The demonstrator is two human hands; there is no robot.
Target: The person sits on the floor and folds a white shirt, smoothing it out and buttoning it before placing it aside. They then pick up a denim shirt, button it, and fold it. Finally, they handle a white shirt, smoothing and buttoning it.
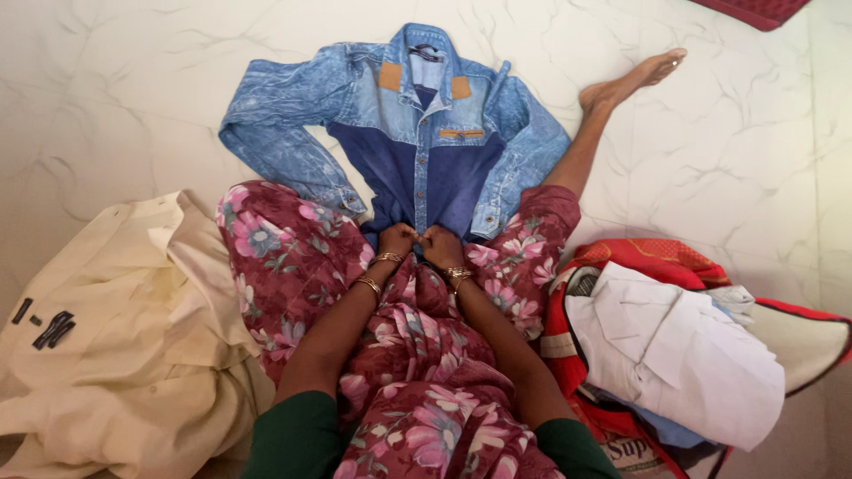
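So the denim shirt (417, 133) is laid out flat on the white marble floor (133, 80), front side up and buttoned. The collar is at the far end and the hem comes toward the person, so the long axis runs pretty much straight away from them, collar pointing to the top of the view. Both sleeves are bent at the elbow and angle back down along the body, cuffs ending near the hem on either side.

Both hands are bunched up right at the hem in the middle. The left hand (397, 239) and right hand (441, 246) sit just beside each other, almost touching, fingers clenched on the bottom edge of the dark blue front panel. Gold bangles on both wrists.

Room-wise: lots of bare floor past the collar and out to the far left of the shirt. Near the person it's tight. The floral-print knees flank the hem on both sides and overlap the cuffs a bit. The right leg stretches out along the shirt's right side, with the bare foot (635, 80) up near shoulder level, so that edge is hemmed in.

On the left there's a cream garment (124, 337) in a loose heap against the knee. On the right, a red bag (652, 257) with a folded white cloth (674, 350) on top, well apart from the shirt. A dark red mat corner (754, 11) pokes in at the top edge.
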